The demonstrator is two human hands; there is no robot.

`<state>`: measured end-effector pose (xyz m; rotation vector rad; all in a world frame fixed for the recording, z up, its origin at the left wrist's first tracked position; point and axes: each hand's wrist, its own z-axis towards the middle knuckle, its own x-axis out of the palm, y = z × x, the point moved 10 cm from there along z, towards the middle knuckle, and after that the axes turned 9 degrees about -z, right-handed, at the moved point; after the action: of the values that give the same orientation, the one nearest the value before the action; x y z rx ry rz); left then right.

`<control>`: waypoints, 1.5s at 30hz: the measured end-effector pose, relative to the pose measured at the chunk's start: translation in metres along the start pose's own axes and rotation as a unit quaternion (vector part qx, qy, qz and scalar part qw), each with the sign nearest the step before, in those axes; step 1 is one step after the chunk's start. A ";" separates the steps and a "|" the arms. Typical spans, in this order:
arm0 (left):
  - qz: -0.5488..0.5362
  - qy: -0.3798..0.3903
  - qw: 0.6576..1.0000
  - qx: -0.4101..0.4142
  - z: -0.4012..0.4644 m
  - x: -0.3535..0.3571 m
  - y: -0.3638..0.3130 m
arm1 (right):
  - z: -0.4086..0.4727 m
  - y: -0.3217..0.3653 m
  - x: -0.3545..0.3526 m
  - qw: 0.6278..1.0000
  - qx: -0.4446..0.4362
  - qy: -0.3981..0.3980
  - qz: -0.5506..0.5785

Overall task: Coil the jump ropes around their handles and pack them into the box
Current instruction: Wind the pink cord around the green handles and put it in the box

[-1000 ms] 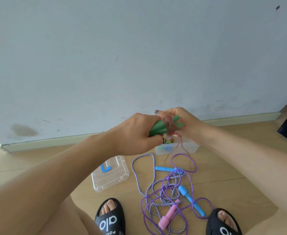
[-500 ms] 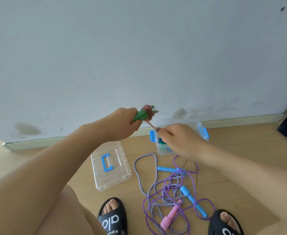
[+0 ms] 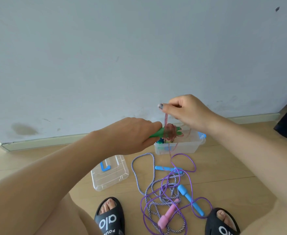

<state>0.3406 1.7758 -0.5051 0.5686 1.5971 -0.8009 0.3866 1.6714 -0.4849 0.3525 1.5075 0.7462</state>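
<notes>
The left hand [image 3: 131,134] held the green handles [image 3: 158,133] while the right hand [image 3: 185,111] pinched the half-wound pink rope [image 3: 169,131] above the box [image 3: 187,146]; two ropes [image 3: 166,192] below the hands were not coiled.

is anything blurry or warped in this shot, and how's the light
Head view: soft, even daylight, no glare, only faint shadows. The pink rope around the green handles is motion-smeared near the right hand. Wide-angle bending curves the baseboard and stretches the left hand forearm.
</notes>
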 end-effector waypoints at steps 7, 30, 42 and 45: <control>-0.151 -0.121 0.980 0.044 -0.009 -0.035 -0.012 | -0.003 -0.038 0.039 0.980 0.103 0.118 0.127; -0.078 0.063 0.994 -0.051 0.003 0.030 0.003 | -0.010 0.049 -0.010 0.993 -0.096 -0.057 -0.039; -0.340 -0.092 0.934 -0.057 -0.014 -0.031 0.002 | 0.002 -0.038 0.048 0.983 0.066 0.132 0.111; -0.407 -0.088 0.899 -0.134 -0.013 -0.020 0.034 | -0.002 -0.041 0.053 0.982 0.093 0.140 0.083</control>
<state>0.3611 1.8094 -0.4911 -0.4121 1.7307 -1.1686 0.3882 1.6739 -0.5517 0.5369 1.8362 0.8132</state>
